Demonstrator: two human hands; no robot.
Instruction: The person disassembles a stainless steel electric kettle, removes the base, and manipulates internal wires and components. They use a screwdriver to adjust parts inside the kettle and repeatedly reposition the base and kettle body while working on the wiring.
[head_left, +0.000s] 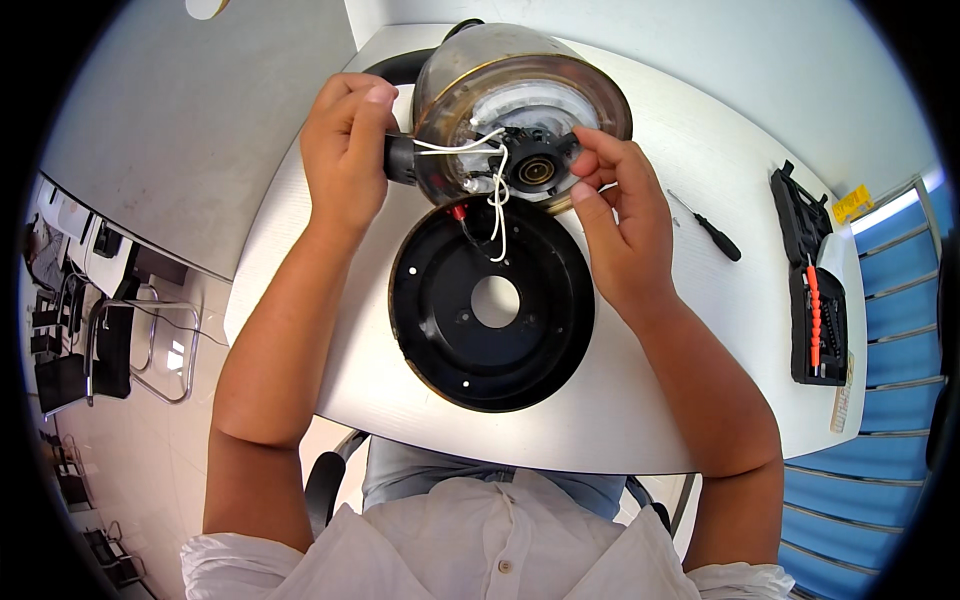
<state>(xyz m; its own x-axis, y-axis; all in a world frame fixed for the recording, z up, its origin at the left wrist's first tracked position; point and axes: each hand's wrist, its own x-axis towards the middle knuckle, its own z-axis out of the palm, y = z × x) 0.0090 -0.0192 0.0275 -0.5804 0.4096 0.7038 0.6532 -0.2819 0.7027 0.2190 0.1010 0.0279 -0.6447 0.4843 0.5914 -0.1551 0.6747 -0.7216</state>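
A white, faintly grained table with a curved front edge carries a grey, gold-rimmed kettle with a black handle, tipped on its side with its underside toward the person. Just in front lies a round black dished plate with a central hole. Farther right are a slim black-handled screwdriver and, near the right edge, an opened black plastic tool case.

White shirt, rolled sleeves

The person wears a creased white shirt with a small round button on its front placket. The left sleeve and right sleeve are bunched at the near edge. Beyond the shirt show pale blue trousers. Left hand and right hand are bare.
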